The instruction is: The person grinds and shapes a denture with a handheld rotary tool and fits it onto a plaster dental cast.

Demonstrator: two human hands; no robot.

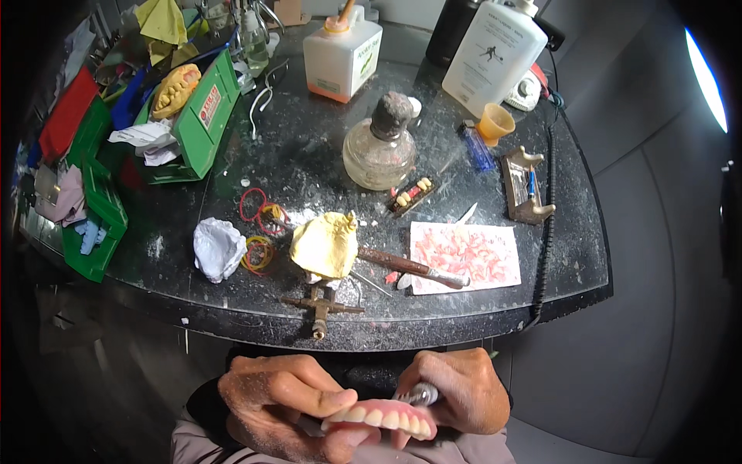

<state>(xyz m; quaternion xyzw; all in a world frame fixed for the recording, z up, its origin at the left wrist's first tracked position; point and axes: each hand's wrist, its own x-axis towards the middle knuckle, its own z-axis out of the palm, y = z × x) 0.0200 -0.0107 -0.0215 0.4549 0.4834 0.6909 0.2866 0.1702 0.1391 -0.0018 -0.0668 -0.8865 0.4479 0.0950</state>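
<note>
Low in front of me, over my lap, my left hand (282,394) pinches a pink denture (379,410) with a row of cream teeth between thumb and fingers. My right hand (468,390) is closed around a silver handpiece (423,394), whose end points at the denture's pink base; its tip is hidden. A fingertip of the right hand shows below the denture. On the bench beyond stand a yellow plaster model (325,246) on a brass articulator (319,308) and a brown-handled knife (406,265). White dust speckles my hands.
A white slab with pink wax shavings (471,251) lies right of the model, a white plaster piece (219,249) left. Behind are a glass spirit burner (379,155), bottles (495,58), green bins (197,124) and an orange cup (495,124). A coiled cord (547,232) hangs over the bench's right side.
</note>
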